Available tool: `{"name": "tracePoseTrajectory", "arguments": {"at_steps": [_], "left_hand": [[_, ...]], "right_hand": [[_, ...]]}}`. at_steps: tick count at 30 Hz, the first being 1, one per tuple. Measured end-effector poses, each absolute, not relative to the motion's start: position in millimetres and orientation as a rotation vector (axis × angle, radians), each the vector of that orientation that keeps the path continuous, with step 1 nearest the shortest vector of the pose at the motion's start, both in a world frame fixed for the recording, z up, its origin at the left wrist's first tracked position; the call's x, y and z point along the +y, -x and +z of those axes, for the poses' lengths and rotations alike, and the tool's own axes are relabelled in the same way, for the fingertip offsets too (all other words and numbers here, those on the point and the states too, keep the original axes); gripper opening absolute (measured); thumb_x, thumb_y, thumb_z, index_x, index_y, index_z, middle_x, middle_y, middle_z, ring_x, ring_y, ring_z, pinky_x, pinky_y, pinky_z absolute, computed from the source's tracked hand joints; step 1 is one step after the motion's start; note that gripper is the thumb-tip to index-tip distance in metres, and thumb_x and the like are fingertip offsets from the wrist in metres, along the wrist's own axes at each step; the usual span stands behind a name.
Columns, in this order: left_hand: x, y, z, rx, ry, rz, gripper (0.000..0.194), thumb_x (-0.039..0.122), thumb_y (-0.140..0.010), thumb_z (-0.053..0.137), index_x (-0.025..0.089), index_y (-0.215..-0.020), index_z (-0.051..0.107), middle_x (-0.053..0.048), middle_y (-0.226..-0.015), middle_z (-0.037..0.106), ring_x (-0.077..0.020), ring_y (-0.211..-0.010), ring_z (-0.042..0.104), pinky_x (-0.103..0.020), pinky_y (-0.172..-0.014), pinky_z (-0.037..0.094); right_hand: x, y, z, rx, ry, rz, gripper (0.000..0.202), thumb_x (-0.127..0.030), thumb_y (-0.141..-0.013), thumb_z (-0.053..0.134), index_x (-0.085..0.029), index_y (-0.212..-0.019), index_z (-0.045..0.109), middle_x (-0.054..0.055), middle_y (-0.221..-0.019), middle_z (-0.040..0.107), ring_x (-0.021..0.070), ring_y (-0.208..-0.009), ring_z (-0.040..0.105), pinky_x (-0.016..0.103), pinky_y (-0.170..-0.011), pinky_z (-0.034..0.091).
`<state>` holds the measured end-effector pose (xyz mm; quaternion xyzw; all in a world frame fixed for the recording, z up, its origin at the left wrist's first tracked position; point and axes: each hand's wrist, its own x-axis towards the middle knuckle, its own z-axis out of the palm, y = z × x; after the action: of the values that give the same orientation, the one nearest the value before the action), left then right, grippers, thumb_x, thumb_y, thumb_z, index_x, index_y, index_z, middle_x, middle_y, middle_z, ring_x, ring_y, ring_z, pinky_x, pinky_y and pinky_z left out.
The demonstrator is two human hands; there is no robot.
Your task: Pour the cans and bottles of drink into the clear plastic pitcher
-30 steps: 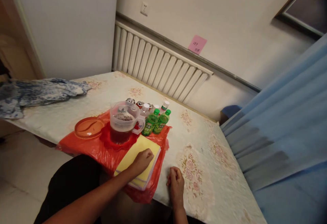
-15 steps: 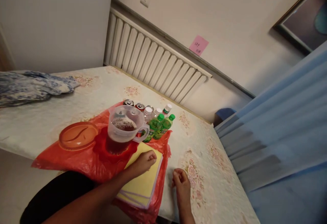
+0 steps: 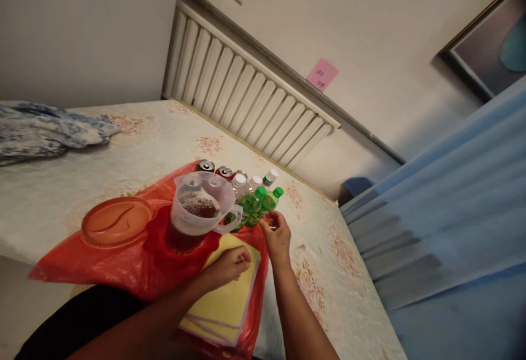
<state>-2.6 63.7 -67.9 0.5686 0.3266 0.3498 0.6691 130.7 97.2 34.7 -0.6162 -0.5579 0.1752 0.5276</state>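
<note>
My left hand [image 3: 232,266], its fingers curled into a loose fist with nothing visible in it, rests over a stack of yellow cloths or sheets [image 3: 219,305]. My right hand [image 3: 279,238] reaches beside the green drink bottles [image 3: 249,206], thumb and fingers curved but apart; whether it touches a bottle I cannot tell. Left of the bottles is a clear plastic jug [image 3: 187,224] of dark, foamy liquid, its handle facing the bottles. It stands on or in a red, wavy-edged piece [image 3: 154,250]. An orange-red round lid [image 3: 117,222] lies further left.
Behind the jug are drink cans [image 3: 205,166] and white-capped bottles [image 3: 239,180]. A red plastic bag [image 3: 90,264] lies spread under these things on the flowered tablecloth [image 3: 164,130]. A bunched blue-and-white cloth [image 3: 53,130] is far left. A radiator [image 3: 246,102] and blue curtain [image 3: 415,239] border the table.
My right hand has moved forward and left, from the bare tablecloth to beside the green bottles, and its fingers have spread. My left hand stays over the yellow stack.
</note>
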Motion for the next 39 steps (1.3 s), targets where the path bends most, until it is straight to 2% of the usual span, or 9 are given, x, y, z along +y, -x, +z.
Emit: {"name": "tracePoseTrajectory", "arguments": {"at_steps": [6, 12, 15, 18, 22, 25, 34, 36, 39], "left_hand": [[65.3, 2.9, -69.3, 0.722, -1.256, 0.790, 0.027, 0.044, -0.072, 0.060, 0.021, -0.084, 0.051, 0.006, -0.069, 0.046, -0.0111, -0.058, 0.045, -0.025, -0.054, 0.040], [64.2, 5.2, -65.2, 0.712, -1.264, 0.760, 0.026, 0.041, -0.071, 0.058, 0.020, -0.086, 0.052, 0.005, -0.073, 0.047, -0.0122, -0.064, 0.048, -0.024, -0.055, 0.040], [63.9, 7.3, -63.6, 0.712, -1.270, 0.734, 0.027, 0.040, -0.071, 0.057, 0.020, -0.088, 0.053, 0.005, -0.076, 0.047, -0.0121, -0.065, 0.049, -0.024, -0.057, 0.040], [63.8, 8.5, -63.0, 0.707, -1.279, 0.727, 0.027, 0.040, -0.071, 0.057, 0.020, -0.089, 0.053, 0.004, -0.077, 0.048, -0.0125, -0.066, 0.050, -0.024, -0.058, 0.041], [63.1, 9.1, -60.8, 0.694, -1.292, 0.728, 0.027, 0.040, -0.071, 0.057, 0.020, -0.089, 0.053, 0.004, -0.077, 0.048, -0.0127, -0.067, 0.049, -0.024, -0.057, 0.040], [62.4, 9.4, -58.3, 0.697, -1.301, 0.733, 0.027, 0.042, -0.071, 0.057, 0.021, -0.088, 0.053, 0.004, -0.076, 0.048, -0.0131, -0.067, 0.049, -0.024, -0.057, 0.040], [65.4, 6.2, -68.5, 0.697, -1.280, 0.860, 0.028, 0.039, -0.072, 0.060, 0.020, -0.091, 0.054, 0.003, -0.076, 0.051, -0.0137, -0.067, 0.051, -0.027, -0.062, 0.043], [67.4, 3.8, -74.2, 0.724, -1.263, 0.954, 0.035, 0.039, -0.071, 0.063, 0.020, -0.100, 0.055, 0.000, -0.084, 0.055, -0.0164, -0.075, 0.055, -0.030, -0.071, 0.048], [69.7, 1.6, -79.7, 0.792, -1.217, 1.067, 0.057, 0.038, -0.069, 0.069, 0.019, -0.120, 0.053, -0.010, -0.109, 0.061, -0.0239, -0.099, 0.061, -0.037, -0.088, 0.051]], "right_hand": [[126.4, -145.5, 33.6, -1.142, 1.557, 0.289, 0.048, -0.045, -0.071, 0.069, -0.016, -0.110, 0.063, 0.007, -0.094, 0.072, 0.0190, -0.074, 0.065, 0.033, -0.074, 0.053], [154.7, -165.7, 38.2, -1.233, 1.604, 0.239, 0.074, -0.042, -0.062, 0.078, -0.014, -0.128, 0.060, 0.015, -0.115, 0.070, 0.0235, -0.089, 0.068, 0.034, -0.076, 0.055], [167.3, -169.3, 34.5, -1.271, 1.593, 0.280, 0.080, -0.042, -0.058, 0.081, -0.015, -0.130, 0.059, 0.017, -0.122, 0.069, 0.0260, -0.097, 0.068, 0.036, -0.080, 0.055], [174.3, -168.3, 30.5, -1.318, 1.570, 0.323, 0.075, -0.039, -0.057, 0.081, -0.015, -0.125, 0.061, 0.015, -0.117, 0.071, 0.0261, -0.098, 0.069, 0.036, -0.083, 0.055], [174.6, -162.0, 30.7, -1.425, 1.568, 0.292, 0.052, -0.037, -0.058, 0.079, -0.018, -0.105, 0.066, 0.007, -0.098, 0.075, 0.0233, -0.088, 0.068, 0.034, -0.082, 0.052], [171.4, -158.5, 33.0, -1.428, 1.597, 0.241, 0.044, -0.038, -0.059, 0.077, -0.019, -0.096, 0.067, 0.005, -0.092, 0.075, 0.0226, -0.083, 0.067, 0.033, -0.080, 0.051], [134.8, -166.0, 46.7, -1.320, 1.553, 0.329, 0.050, -0.040, -0.062, 0.075, -0.019, -0.106, 0.067, 0.007, -0.100, 0.076, 0.0241, -0.090, 0.069, 0.034, -0.081, 0.052], [119.1, -168.0, 52.4, -1.309, 1.550, 0.338, 0.053, -0.039, -0.061, 0.077, -0.018, -0.108, 0.067, 0.008, -0.102, 0.076, 0.0247, -0.091, 0.069, 0.035, -0.081, 0.053], [93.1, -168.6, 60.3, -1.316, 1.556, 0.346, 0.055, -0.038, -0.061, 0.079, -0.017, -0.111, 0.068, 0.008, -0.103, 0.076, 0.0257, -0.092, 0.070, 0.036, -0.082, 0.054]]}}
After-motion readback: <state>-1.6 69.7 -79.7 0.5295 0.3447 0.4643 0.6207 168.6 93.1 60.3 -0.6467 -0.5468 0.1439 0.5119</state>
